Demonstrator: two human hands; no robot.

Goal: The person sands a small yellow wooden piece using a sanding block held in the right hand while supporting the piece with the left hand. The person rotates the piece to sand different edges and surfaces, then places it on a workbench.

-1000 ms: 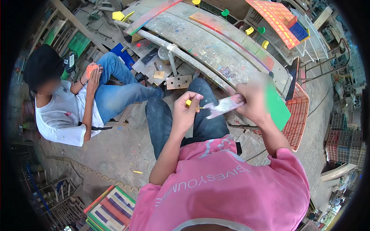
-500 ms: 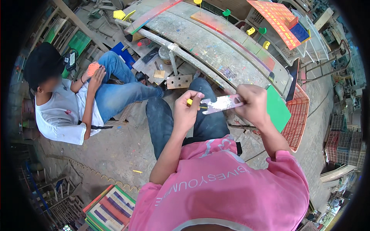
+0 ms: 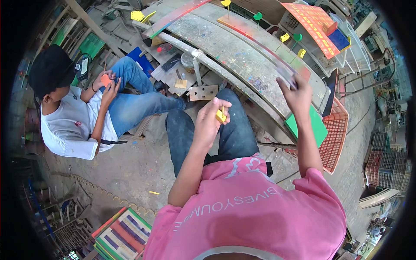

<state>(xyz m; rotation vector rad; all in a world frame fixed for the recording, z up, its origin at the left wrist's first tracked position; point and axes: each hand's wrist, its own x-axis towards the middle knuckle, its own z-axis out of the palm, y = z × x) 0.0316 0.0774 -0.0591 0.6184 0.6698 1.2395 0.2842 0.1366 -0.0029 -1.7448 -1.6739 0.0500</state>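
Observation:
My left hand [image 3: 205,128] is closed around a small yellow block [image 3: 221,116] above my knees. A thin, pin-like line stands up from the block. My right hand [image 3: 300,97] is stretched out over the near right part of the paint-stained table [image 3: 216,39], thumb and fingers apart. Just beyond its fingertips is a pale smear, blurred by motion; I cannot make out its shape. Farther back on the table, small yellow and green shapes stand up on thin pins, among them a green piece [image 3: 258,16] and a yellow piece [image 3: 301,53].
A green board [image 3: 318,130] leans by the table's right end, beside an orange plastic crate [image 3: 338,136]. To my left sits a co-worker [image 3: 65,117], holding an orange piece [image 3: 105,80]. Coloured boards [image 3: 125,232] are stacked at lower left. A block with holes [image 3: 203,92] stands beyond my knees.
My right hand has moved from my lap out over the table, and the flat pale tool it held is no longer at the yellow block. My left hand has turned, exposing the block more.

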